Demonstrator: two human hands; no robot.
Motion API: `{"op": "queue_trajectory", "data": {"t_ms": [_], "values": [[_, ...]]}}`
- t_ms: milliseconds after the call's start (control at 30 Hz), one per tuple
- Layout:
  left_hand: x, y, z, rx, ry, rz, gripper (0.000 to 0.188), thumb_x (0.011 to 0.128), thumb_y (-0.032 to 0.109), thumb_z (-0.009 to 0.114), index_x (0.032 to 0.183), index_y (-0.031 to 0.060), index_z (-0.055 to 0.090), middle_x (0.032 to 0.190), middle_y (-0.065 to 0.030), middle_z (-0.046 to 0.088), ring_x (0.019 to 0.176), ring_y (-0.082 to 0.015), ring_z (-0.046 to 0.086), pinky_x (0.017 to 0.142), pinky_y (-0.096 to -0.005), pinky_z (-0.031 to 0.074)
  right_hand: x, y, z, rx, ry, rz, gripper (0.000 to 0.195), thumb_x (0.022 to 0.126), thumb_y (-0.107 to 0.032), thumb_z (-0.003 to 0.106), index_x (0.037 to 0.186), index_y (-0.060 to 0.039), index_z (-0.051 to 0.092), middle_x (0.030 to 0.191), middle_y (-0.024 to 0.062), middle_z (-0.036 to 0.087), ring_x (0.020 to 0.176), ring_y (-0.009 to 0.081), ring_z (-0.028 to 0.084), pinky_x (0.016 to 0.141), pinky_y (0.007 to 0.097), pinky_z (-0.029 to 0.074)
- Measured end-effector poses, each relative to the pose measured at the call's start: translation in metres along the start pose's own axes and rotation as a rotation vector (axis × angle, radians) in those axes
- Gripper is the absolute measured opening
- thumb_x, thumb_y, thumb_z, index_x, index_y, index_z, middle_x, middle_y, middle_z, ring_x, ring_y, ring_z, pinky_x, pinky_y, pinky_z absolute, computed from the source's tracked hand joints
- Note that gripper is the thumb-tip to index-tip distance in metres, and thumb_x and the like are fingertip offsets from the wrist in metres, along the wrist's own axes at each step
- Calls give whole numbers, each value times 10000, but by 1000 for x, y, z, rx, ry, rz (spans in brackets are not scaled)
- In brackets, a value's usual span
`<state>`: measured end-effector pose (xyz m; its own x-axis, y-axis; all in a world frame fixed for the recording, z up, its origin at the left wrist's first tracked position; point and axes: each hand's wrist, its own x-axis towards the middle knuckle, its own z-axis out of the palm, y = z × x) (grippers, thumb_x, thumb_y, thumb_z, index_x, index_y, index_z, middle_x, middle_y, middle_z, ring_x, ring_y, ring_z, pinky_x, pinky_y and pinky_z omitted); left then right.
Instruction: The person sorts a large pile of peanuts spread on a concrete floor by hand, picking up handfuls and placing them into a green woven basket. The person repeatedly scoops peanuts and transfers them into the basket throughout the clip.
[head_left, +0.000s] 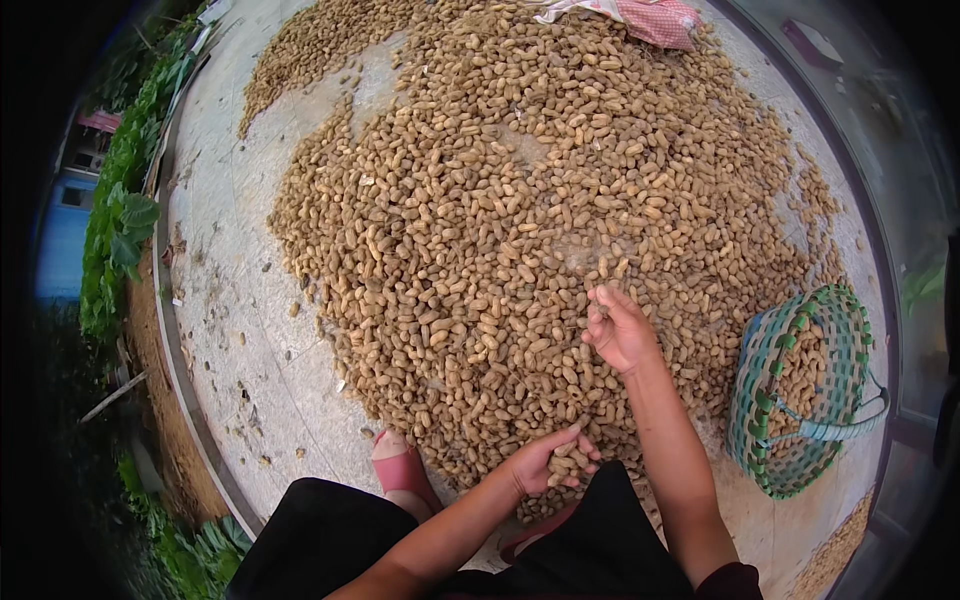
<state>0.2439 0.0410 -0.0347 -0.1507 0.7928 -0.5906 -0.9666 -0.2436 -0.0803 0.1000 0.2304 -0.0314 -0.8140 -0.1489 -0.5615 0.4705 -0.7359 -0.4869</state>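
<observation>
Unshelled peanuts (465, 247) lie in a wide, loose layer on the pale floor before me. My left hand (551, 461) is low between my knees, its fingers curled around a small handful of peanuts (568, 463). Farther out and to the right, my right hand (621, 330) hovers over the layer. Its thumb and fingertips are pinched on a small brownish thing, which looks like a peanut and is mostly hidden by the fingers.
At the right, a green and white woven basket (739, 405) with a looped handle leans with peanuts inside. A red-and-white cloth (660, 22) lies at the far edge. My feet wear red slippers (405, 472). A raised kerb (166, 322) and leafy plants (112, 247) border the left.
</observation>
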Motion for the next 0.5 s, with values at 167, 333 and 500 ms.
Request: {"op": "queue_trajectory", "data": {"t_ms": [167,333,500], "values": [[-4,4,2,18,-12,-1,395,984,447,447,961,86,605,1060,-112,621,911,-218,628,589,-288,557,-5,7,1,47,-44,65,226,965,-336,564,953,-113,604,619,-29,530,510,93,475,529,287,436],[-5,22,7,-40,-58,107,396,983,441,448,999,78,606,1060,-121,632,927,-243,634,623,-329,557,-13,5,-7,94,-24,18,286,980,-372,529,946,-97,601,732,7,610,604,118,589,625,302,540],[-9,66,53,-190,-53,325,412,994,439,404,1001,80,607,998,-115,643,889,-262,635,591,-347,555,-31,14,-8,115,74,117,317,991,-361,505,1099,-73,583,1022,74,634,805,132,618,681,283,540]]}}
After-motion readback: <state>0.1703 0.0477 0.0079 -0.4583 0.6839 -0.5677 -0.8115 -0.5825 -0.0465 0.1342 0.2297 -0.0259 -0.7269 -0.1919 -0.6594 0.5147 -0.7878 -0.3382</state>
